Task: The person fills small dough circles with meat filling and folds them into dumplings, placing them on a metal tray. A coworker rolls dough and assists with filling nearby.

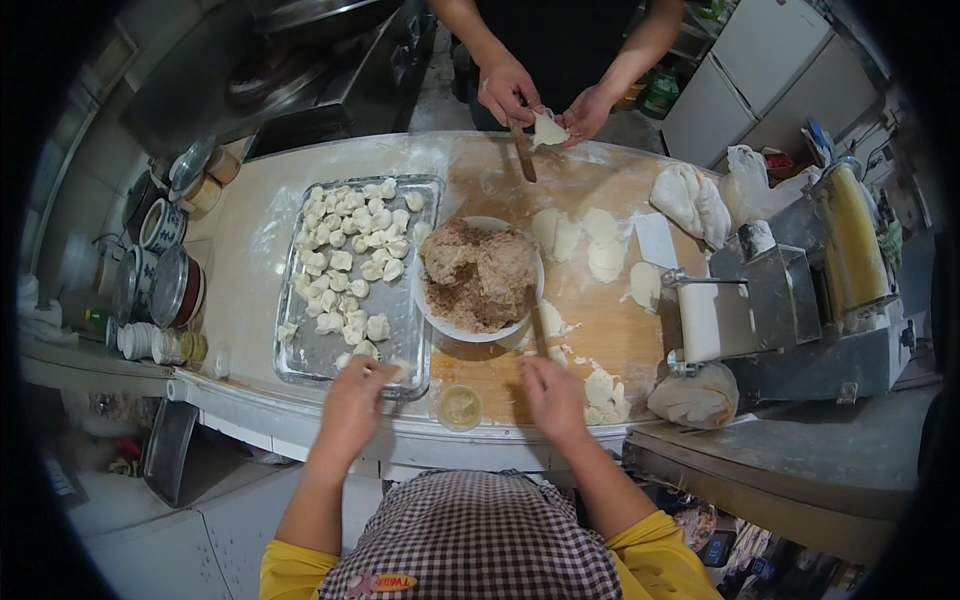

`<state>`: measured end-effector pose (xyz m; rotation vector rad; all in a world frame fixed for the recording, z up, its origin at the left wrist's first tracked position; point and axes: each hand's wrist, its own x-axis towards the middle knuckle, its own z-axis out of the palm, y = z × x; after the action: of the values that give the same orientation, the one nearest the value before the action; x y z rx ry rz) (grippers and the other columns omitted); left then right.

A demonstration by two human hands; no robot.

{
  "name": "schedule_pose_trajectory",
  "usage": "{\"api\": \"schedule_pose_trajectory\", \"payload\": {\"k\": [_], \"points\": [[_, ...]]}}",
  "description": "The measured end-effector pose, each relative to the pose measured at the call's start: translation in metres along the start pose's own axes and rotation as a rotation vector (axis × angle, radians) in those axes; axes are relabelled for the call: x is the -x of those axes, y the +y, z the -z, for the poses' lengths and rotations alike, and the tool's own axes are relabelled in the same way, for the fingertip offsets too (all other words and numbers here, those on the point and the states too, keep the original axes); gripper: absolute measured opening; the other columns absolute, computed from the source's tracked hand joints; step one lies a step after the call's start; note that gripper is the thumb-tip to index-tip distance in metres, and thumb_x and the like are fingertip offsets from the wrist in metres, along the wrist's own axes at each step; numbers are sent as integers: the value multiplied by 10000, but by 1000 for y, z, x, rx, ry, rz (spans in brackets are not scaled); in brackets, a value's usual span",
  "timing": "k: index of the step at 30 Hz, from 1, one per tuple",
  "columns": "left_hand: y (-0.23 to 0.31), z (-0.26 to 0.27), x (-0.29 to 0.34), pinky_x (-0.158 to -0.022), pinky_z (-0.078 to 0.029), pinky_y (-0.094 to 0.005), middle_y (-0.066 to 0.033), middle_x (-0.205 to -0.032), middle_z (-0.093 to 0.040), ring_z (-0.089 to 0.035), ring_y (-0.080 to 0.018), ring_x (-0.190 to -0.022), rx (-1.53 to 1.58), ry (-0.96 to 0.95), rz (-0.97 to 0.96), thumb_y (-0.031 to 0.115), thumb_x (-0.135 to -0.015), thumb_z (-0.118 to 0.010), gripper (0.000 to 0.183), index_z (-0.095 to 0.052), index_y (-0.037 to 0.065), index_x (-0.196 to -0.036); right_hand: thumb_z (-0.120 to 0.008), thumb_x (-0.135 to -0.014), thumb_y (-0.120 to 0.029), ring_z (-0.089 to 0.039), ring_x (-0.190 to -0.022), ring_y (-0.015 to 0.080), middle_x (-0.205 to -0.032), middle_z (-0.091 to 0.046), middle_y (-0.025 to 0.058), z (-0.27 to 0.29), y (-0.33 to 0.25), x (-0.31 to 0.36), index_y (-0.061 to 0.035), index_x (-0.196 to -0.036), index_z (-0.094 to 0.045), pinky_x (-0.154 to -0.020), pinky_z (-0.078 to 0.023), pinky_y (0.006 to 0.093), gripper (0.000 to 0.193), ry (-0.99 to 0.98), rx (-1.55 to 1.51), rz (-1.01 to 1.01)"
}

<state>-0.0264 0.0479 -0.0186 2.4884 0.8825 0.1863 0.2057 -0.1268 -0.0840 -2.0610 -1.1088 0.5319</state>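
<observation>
My left hand [352, 398] is over the near edge of a metal tray [410, 385], its fingers closed on a whitish folded dumpling [401, 371], slightly blurred. Many filled dumplings [340, 260] lie in the tray. In my right hand [553, 396] is a flat wooden filling stick [538, 325], standing beside the right rim of a white bowl [425, 308]. Ground meat filling [475, 270] is heaped in that bowl. Dough wrappers [605, 395] lie to the right of my right hand, some overlapping.
Across the table, a co-worker's hands [508, 92] hold a wrapper [548, 130] and a wooden stick [523, 155]. A dough roller machine [770, 290] stands right, with dough lumps [692, 203] nearby. A small cup [460, 408] sits at the front edge. Lidded pots [175, 285] line the left.
</observation>
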Motion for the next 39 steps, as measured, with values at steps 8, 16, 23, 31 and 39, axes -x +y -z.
{"api": "schedule_pose_trajectory", "payload": {"k": [8, 16, 23, 31, 39], "points": [[19, -14, -12, -881, -518, -425, -188, -1203, -602, -619, -386, -1029, 174, -12, -23, 81, -891, -615, 325, -611, 50, -1215, -710, -785, -125, -599, -911, 350, -938, -597, 141, 11, 45, -17, -69, -920, -666, -797, -498, 450, 153, 125, 346, -116], [66, -79, -40, -802, -522, -298, -82, -1020, -660, -639, -173, -918, 1681, -471, 491, 232, -1015, -541, 229, -595, 36, -1121, -766, -754, -137, -609, -874, 334, -939, -604, 130, 17, -35, 0, -75, -925, -633, -761, -495, 426, 225, 43, -41, 151], [88, -59, -41, -840, -554, -250, -58, -1115, -646, -641, -126, -992, 1669, -315, 670, 119, -1003, -516, 250, -562, 21, -1228, -786, -784, -210, -614, -838, 277, -916, -619, 116, 24, -57, 6, -69, -1089, -662, -750, -498, 368, 359, 155, -144, -101], [77, -57, -36, -893, -557, -305, -121, -1205, -636, -653, -195, -1049, 1494, -514, 603, -15, -919, -452, 344, -556, -24, -1247, -634, -920, -132, -629, -818, 198, -937, -674, 107, 21, -30, 6, -46, -1192, -630, -754, -499, 316, 285, 4, -311, -121], [32, -56, -34, -832, -589, -334, -148, -1103, -669, -687, -242, -969, 1562, -48, 792, 161, -1018, -481, 253, -567, -37, -1151, -548, -930, -80, -644, -847, 287, -925, -664, 98, 33, -33, -1, -213, -1419, -511, -771, -523, 412, 508, 64, -89, -93]]}}
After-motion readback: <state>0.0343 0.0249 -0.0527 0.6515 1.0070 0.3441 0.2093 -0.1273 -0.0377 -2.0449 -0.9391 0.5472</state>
